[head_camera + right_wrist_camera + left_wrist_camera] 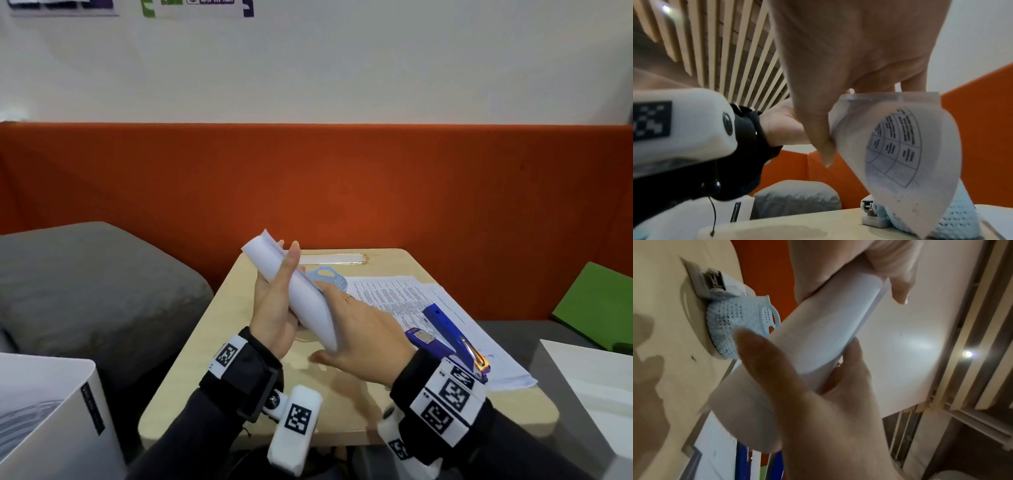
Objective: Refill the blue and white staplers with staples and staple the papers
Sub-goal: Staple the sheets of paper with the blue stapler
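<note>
Both hands hold a roll of white paper (301, 294) in the air over the table. My left hand (274, 308) grips its upper part, thumb along the roll and fingers curled behind it (898, 288). My right hand (359, 329) grips the lower end, with its thumb (824, 146) against the paper (900, 146), which shows a printed table inside. The blue stapler (445, 337) lies shut on the printed sheets (394, 291) to the right. The white stapler (329, 279), in a pale-blue knitted cover (731, 321), sits behind the roll.
The small wooden table (212, 342) stands before an orange sofa back (342, 178). A grey cushion (85, 291) lies to the left and a green object (596, 301) to the right. White boxes stand at the near left (44, 411) and near right (589, 377).
</note>
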